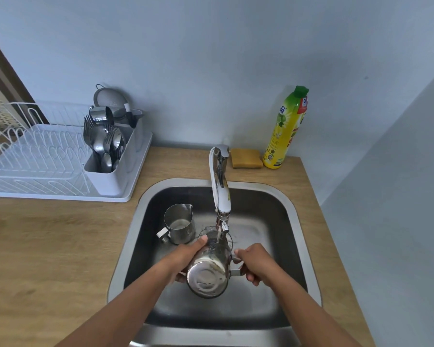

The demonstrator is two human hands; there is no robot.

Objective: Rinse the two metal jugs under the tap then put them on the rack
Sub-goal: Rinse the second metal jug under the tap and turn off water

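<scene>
Left fingers (pixel 200 242) around 1 jug (pixel 208 271) (right fingers (pixel 252 280) on handle (pixel 235 272))

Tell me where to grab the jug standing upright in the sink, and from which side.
Take the jug by its handle, coming from the left: it stands upright and the handle juts out toward the sink's left wall, opposite the spout.

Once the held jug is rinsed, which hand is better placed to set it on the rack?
Left, probably. The rack sits on the counter to the left, and the left hand grips the jug by its body on that side. The right hand holds the handle on the far side.
</scene>
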